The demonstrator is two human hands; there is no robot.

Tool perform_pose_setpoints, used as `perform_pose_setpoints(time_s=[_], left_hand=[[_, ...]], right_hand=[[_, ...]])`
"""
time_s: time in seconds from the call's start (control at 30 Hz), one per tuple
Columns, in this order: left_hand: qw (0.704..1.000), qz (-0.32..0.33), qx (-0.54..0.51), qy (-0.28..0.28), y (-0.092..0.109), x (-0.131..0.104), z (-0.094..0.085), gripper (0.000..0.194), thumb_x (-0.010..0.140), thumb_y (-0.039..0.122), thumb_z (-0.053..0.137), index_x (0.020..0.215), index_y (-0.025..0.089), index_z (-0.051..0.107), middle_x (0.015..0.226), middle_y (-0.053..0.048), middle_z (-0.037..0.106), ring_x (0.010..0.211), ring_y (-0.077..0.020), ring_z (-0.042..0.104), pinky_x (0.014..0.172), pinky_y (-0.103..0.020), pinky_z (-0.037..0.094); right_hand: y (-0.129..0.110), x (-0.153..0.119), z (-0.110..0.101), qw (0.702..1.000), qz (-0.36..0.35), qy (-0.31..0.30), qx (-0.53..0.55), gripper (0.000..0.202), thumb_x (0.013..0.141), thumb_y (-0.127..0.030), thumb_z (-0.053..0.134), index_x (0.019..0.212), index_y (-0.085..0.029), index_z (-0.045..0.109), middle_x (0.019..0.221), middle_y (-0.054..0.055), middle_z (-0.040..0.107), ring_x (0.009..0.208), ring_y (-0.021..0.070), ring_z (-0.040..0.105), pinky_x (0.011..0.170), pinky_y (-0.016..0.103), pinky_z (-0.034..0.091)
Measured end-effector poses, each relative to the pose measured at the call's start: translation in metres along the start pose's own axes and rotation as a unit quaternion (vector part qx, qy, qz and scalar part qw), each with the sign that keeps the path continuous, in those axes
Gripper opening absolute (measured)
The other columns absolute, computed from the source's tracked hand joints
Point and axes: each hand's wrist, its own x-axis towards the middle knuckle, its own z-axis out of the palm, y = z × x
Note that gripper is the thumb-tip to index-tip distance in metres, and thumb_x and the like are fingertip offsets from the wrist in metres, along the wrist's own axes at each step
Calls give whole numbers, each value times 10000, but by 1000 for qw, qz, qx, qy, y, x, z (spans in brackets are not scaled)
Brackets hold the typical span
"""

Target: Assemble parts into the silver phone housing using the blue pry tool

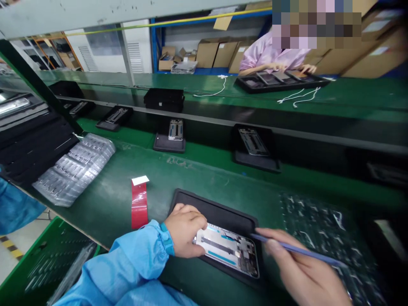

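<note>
At green bench — left hand clasping phone frame, right hand pinching purple stick — cartons shelved behind.

Before you on the flat green bench, the silver rectangular phone frame lies in the black rectangular tray. Left of that tray lies the red glossy strip, then the clear plastic sheet; right, a second clear plastic sheet; behind, a row of other black rectangular trays.
</note>
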Motion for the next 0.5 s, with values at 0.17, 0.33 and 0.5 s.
perform_pose_setpoints(time_s=[0.17, 0.33, 0.5], left_hand=[[1000, 1, -1, 6, 4, -2, -3, 438, 710, 396, 738, 1065, 220, 552, 1224, -67, 676, 1203, -272, 538, 1024, -441, 328], [1000, -7, -1, -1, -2, 2, 5, 462, 672, 405, 752, 1051, 222, 561, 1223, -65, 673, 1187, -283, 539, 1017, -455, 327], [1000, -8, -1, -10, -4, 4, 8, 489, 648, 406, 764, 1052, 216, 567, 1222, -64, 670, 1181, -287, 537, 1019, -463, 317]], right_hand=[[-12, -4, 31, 996, 53, -42, 61, 256, 924, -432, 549, 970, -221, 685, 909, 34, 763, 741, 181, 722, 666, 246, 585], [-15, 1, 34, 996, 41, -55, 60, 197, 929, -406, 533, 914, -241, 639, 717, -21, 708, 622, 144, 679, 574, 215, 539], [-19, 5, 31, 998, -20, -54, 35, 164, 936, -365, 516, 902, -255, 633, 799, -20, 714, 700, 143, 692, 646, 224, 546]])
